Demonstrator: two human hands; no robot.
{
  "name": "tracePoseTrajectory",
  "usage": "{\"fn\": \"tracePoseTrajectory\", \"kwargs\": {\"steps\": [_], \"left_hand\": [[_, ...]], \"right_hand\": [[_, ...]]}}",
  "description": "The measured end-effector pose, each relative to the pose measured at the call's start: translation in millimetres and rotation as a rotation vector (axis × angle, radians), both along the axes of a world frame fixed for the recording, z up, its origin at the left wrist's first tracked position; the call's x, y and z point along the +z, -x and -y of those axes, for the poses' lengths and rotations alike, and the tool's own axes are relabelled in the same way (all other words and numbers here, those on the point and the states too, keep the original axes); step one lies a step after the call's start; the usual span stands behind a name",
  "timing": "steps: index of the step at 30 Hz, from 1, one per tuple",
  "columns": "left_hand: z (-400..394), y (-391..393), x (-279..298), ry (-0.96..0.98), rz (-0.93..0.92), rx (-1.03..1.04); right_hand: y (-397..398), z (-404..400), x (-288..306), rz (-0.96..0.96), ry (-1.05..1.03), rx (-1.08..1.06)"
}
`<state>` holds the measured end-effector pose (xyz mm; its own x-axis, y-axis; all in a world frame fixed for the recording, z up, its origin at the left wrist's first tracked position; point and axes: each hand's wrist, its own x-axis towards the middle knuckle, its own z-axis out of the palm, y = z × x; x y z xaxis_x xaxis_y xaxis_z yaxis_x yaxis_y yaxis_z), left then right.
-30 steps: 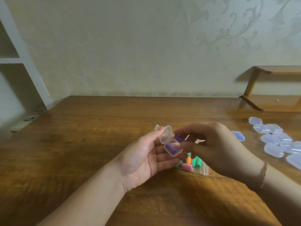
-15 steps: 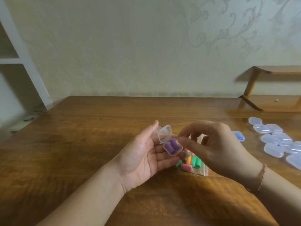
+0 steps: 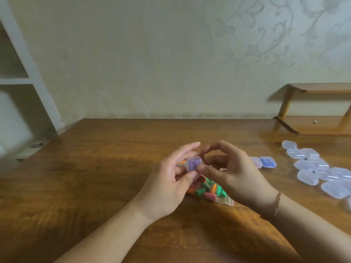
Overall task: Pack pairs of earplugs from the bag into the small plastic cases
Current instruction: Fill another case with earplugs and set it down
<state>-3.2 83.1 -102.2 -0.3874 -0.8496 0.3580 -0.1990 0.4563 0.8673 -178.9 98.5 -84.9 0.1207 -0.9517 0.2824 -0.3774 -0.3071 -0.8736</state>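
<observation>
1. Two purple earplugs (image 3: 193, 164) are seen through the lid of a small clear plastic case (image 3: 194, 164), which is held above the wooden table (image 3: 95, 168).
2. The case is pinched by the left hand (image 3: 171, 184), thumb below and fingers behind it.
3. The case's right edge is pinched by the right hand (image 3: 230, 172) between thumb and curled forefinger.
4. A zip bag of green, orange and pink earplugs (image 3: 209, 190) is laid on the table under the hands.
5. A blue-filled case (image 3: 267, 162) and a pink-filled case (image 3: 256, 161) are set just right of the right hand.
6. A cluster of empty cases (image 3: 319, 168) is spread further right.
</observation>
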Motion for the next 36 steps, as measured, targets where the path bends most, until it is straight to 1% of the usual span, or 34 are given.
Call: {"fn": "tracePoseTrajectory", "kwargs": {"steps": [2, 5, 8, 9, 11, 13, 16, 18, 19, 20, 22, 23, 25, 27, 28, 30, 36], "left_hand": [[-2, 5, -2, 0.040, -0.016, 0.048], [-5, 15, 0, 0.111, 0.001, 0.104], [-2, 27, 9, 0.334, 0.129, 0.221], [0, 32, 13, 0.410, 0.184, 0.251], [4, 48, 21, 0.517, 0.257, 0.246], [6, 70, 29, 0.554, 0.305, 0.201], [10, 111, 33, 0.529, 0.323, 0.106], [13, 139, 31, 0.464, 0.309, 0.039], [15, 153, 30, 0.418, 0.334, 0.014], [17, 166, 29, 0.369, 0.389, 0.000], [23, 189, 21, 0.284, 0.506, -0.016], [26, 198, 17, 0.257, 0.556, -0.028], [32, 212, 10, 0.237, 0.656, -0.054], [38, 218, 5, 0.231, 0.722, -0.077], [42, 222, 2, 0.230, 0.726, -0.081], [47, 223, -2, 0.220, 0.699, -0.071], [59, 227, -6, 0.171, 0.650, -0.056]], "right_hand": [[1, -1, 4, 0.127, -0.047, 0.010], [9, 1, 12, 0.143, -0.013, -0.043], [22, 3, 21, 0.148, 0.001, -0.062], [28, 2, 23, 0.145, 0.009, -0.068], [43, -2, 23, 0.083, 0.051, -0.112], [63, -9, 22, -0.015, 0.116, -0.161], [105, -18, 23, -0.138, 0.178, -0.256], [140, -20, 24, -0.137, 0.227, -0.428], [158, -22, 24, -0.129, 0.245, -0.524], [174, -23, 24, -0.162, 0.247, -0.608], [200, -25, 21, -0.345, 0.173, -0.691], [208, -27, 19, -0.458, 0.100, -0.675], [214, -28, 15, -0.657, -0.046, -0.569], [210, -29, 14, -0.788, -0.133, -0.464], [209, -29, 13, -0.835, -0.154, -0.440], [204, -28, 12, -0.888, -0.157, -0.428], [201, -26, 10, -0.870, -0.200, -0.417]]}}
